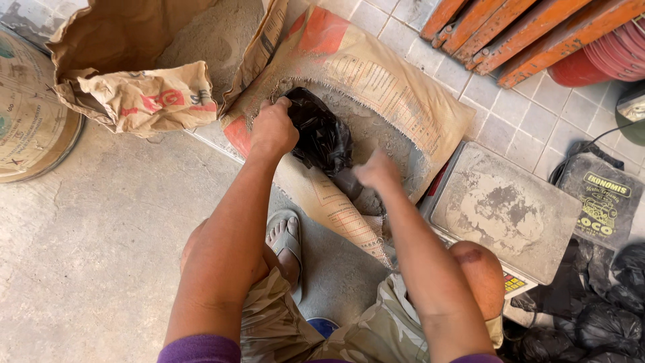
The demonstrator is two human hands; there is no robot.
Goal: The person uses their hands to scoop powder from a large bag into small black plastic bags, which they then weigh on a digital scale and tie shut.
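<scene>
Nearest to me are the knees in camouflage shorts (282, 323) and a foot in a grey sandal (287, 245), planted on a bare concrete floor (101, 235) that gives way to pale square tiles (524, 114) further out. I see a torn paper sack (376, 87) lying flat on the tiles with grey powder (376, 134) spilled on it, and a second sack (148, 74) standing open to its left with more powder inside. A dusty flat scale (504, 208) sits on the right just beside the flat sack, with a heap of filled black bags (598, 316) past it and orange metal bars (524, 27) at the top right. A round drum (27, 114) stands at the far left. My left hand (272, 131) is closed on the rim of a black plastic bag (326, 138), which rests on the powder in the middle of the flat sack. My right hand (377, 171) is blurred, just below and to the right of the bag, close to it; I cannot tell whether its fingers are apart or together, or whether it touches the bag.
</scene>
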